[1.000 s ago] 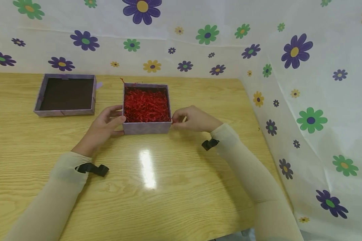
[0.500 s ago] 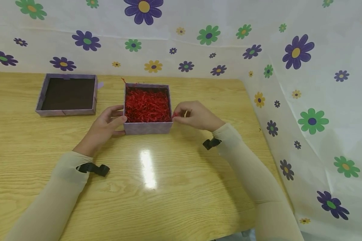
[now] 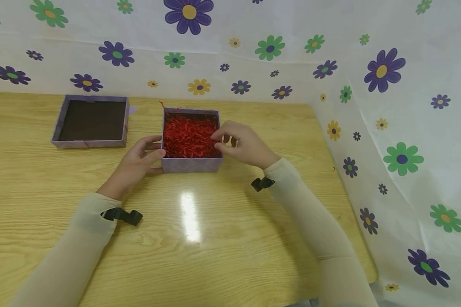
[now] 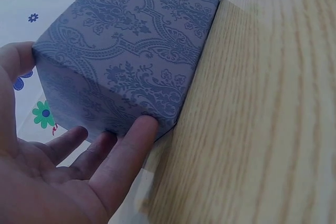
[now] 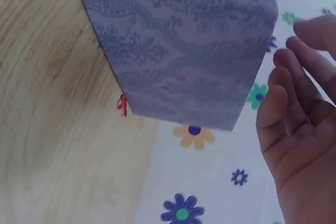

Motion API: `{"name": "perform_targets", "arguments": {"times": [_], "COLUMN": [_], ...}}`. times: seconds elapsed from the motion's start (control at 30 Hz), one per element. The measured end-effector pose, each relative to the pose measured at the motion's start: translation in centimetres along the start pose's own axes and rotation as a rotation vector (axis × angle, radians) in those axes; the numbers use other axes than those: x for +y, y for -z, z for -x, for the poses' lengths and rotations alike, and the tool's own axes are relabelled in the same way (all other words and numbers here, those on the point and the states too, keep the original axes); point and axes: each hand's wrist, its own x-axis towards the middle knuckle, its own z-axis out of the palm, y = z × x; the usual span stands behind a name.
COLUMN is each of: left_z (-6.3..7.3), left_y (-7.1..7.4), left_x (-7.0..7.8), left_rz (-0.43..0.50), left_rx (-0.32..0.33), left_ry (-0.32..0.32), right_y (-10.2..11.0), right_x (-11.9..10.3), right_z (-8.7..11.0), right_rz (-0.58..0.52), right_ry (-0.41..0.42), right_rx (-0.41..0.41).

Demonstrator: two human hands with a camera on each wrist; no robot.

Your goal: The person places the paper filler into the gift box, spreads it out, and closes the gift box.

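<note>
A purple patterned box [image 3: 192, 164] stands on the table, filled with red shredded paper [image 3: 190, 136]. My left hand [image 3: 139, 158] rests along its left side, thumb tip at the front left corner. In the left wrist view, spread fingers [image 4: 126, 156] touch the box wall [image 4: 126, 61]. Over the right rim is my right hand [image 3: 243, 144], thumb and index fingertips apart just above the red paper. The right wrist view shows this hand [image 5: 304, 114] loosely curved beside the box [image 5: 184, 51], with no shred visible between the fingers.
A shallow purple lid [image 3: 92, 144] with a dark inside lies at the back left. A small red shred [image 5: 122, 105] lies beside the box in the right wrist view. Flowered white sheeting [image 3: 223, 51] borders the table at the back and right.
My right hand has moved up and left from beside the box to over its right rim. The red shred seen at its fingertips earlier no longer shows there. My left hand stays against the box.
</note>
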Motion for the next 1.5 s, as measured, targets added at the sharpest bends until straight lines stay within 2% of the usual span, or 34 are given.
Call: {"name": "perform_targets", "arguments": {"times": [0.23, 0.37, 0.53, 0.87, 1.33, 1.5], "left_z": [0.0, 0.1, 0.1, 0.1, 0.0, 0.2], "left_y": [0.1, 0.1, 0.1, 0.1, -0.4, -0.4], "left_x": [0.1, 0.0, 0.0, -0.3, -0.2, -0.1], "left_rz": [-0.007, -0.015, -0.015, -0.019, 0.004, -0.015], "left_rx": [-0.008, -0.011, -0.007, 0.011, 0.017, 0.019], "left_ry": [0.007, 0.001, -0.007, -0.036, -0.053, -0.046], "right_y": [-0.8, -1.6, -2.4, -3.1, -3.7, -4.0], "right_x": [1.8, 2.6, 3.2, 4.4, 4.8, 4.8], "right_z": [1.1, 1.3, 1.2, 1.4, 0.9, 0.7], "right_rz": [-0.113, -0.256, -0.430, -0.606, -0.635, -0.631], "right_ry": [-0.115, -0.203, -0.264, -0.242, -0.142, -0.144], "right_rx": [0.247, 0.300, 0.280, 0.199, 0.212, 0.231]}}
